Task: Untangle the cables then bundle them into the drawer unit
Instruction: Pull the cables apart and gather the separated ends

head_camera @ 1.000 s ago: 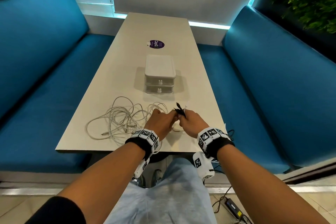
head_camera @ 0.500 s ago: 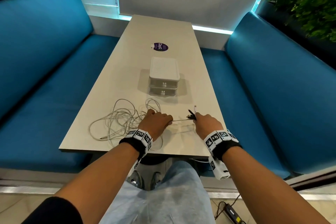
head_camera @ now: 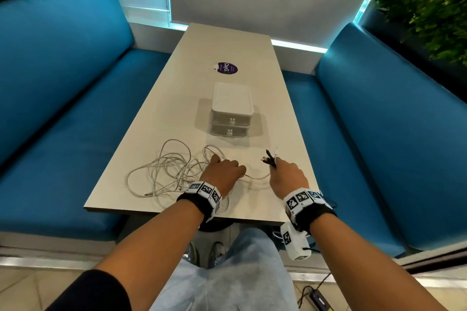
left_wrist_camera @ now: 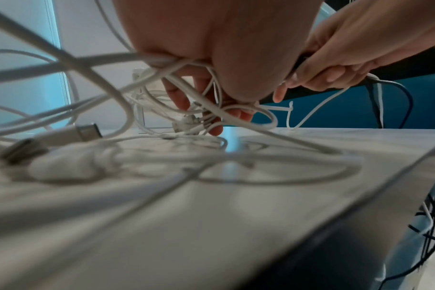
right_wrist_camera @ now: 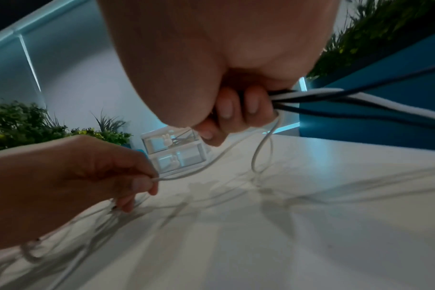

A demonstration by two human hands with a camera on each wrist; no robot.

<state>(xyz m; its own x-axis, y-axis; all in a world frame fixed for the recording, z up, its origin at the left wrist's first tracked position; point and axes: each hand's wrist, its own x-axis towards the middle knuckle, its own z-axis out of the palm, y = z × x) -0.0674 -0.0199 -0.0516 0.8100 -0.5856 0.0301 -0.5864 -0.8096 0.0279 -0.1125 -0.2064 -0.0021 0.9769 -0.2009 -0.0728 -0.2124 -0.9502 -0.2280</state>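
Note:
A tangle of white cables [head_camera: 169,171] lies on the near left of the pale table [head_camera: 227,40]. My left hand [head_camera: 223,171] sits at its right edge and pinches a white cable [right_wrist_camera: 186,176] between thumb and finger. My right hand [head_camera: 285,175] grips a bunch of black and white cables [right_wrist_camera: 335,96], whose plug ends [head_camera: 270,158] stick up past the knuckles. A slack white strand [head_camera: 257,177] runs between the two hands. The white two-drawer unit [head_camera: 231,112] stands beyond them at mid table, both drawers closed.
Blue bench seats [head_camera: 63,108] flank the table on both sides. A purple round sticker [head_camera: 227,68] lies farther back. Plants [head_camera: 429,7] stand behind the right bench. Black cables [left_wrist_camera: 432,225] hang off the table's near edge; a power adapter [head_camera: 318,300] lies on the floor.
My hands have drawn apart, the right one moving right with its bunch of cables, so a white strand now stretches between them. The left hand has stayed at the tangle.

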